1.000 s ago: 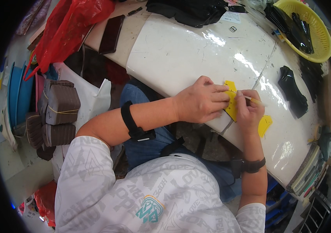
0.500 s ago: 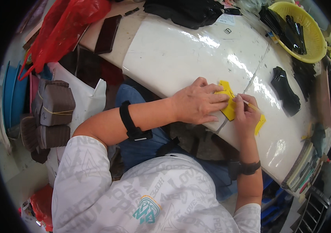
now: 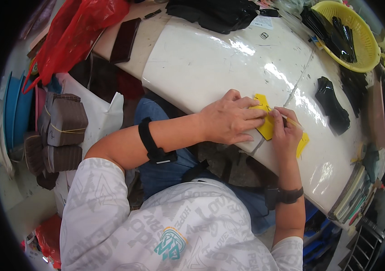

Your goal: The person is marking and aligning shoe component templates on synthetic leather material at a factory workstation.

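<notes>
A yellow template-like sheet [image 3: 267,129], with dark marks along its upper part, lies on the white table near its front edge. My left hand [image 3: 235,118] rests flat on its left side, fingers stretched out and pressing on it. In my right hand [image 3: 286,132] is a slim pale pen [image 3: 290,120], pinched between thumb and fingers. Its tip meets the sheet just right of my left fingertips. Beyond the right hand another yellow part [image 3: 302,143] shows; whether it belongs to the same sheet is hidden by the hand.
Black cut pieces [image 3: 332,106] lie on the white table [image 3: 201,58] to the right. A yellow basket [image 3: 368,43] holding black strips stands at the far right. Black material [image 3: 215,13] and a dark phone-like slab [image 3: 125,39] lie at the back. Banded brown bundles [image 3: 67,122] sit at left.
My right hand has shifted very slightly left and away from me, and the pen tip with it. The left hand and the yellow sheet stay in place.
</notes>
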The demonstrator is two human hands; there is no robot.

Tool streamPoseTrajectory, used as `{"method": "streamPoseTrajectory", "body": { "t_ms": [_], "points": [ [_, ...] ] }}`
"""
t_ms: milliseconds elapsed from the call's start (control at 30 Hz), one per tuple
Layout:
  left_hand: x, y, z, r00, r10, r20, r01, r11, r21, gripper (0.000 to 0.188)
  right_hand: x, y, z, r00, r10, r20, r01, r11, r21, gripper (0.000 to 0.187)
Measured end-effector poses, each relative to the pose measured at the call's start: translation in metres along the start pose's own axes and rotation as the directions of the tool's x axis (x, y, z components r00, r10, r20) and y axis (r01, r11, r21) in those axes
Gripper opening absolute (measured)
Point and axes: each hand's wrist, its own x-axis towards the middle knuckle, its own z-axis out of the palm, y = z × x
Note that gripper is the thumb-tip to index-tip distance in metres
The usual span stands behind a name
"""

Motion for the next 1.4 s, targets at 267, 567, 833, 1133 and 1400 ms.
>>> {"method": "streamPoseTrajectory", "body": {
  "t_ms": [267, 567, 833, 1133, 1400],
  "points": [
    [0.0, 0.0, 0.0, 1.0, -0.002, -0.001, 0.002, 1.0, -0.018, 0.049, -0.005, 0.005, -0.012, 0.998, 0.067, -0.005, -0.068, 0.995, -0.072, 0.009],
    [-0.002, -0.001, 0.003, 1.0, -0.005, -0.005, 0.005, 1.0, -0.013, 0.048, -0.014, 0.006, -0.019, 0.998, 0.029, -0.062, -0.036, 0.994, -0.108, 0.009],
    [-0.001, 0.0, 0.002, 1.0, -0.01, -0.002, 0.01, 1.0, -0.015, 0.049, -0.017, 0.01, -0.027, 0.995, 0.022, -0.093, -0.034, 0.991, -0.128, 0.009],
    [0.006, 0.008, 0.006, 0.998, 0.026, -0.062, -0.025, 0.999, 0.02, 0.05, -0.018, 0.015, -0.03, 0.995, 0.068, -0.076, -0.07, 0.997, -0.027, 0.011],
    [0.025, 0.027, 0.027, 0.984, 0.174, -0.033, -0.176, 0.981, -0.08, 0.048, -0.022, 0.011, -0.03, 0.99, 0.122, -0.07, -0.122, 0.992, -0.001, 0.011]
  ]
}}
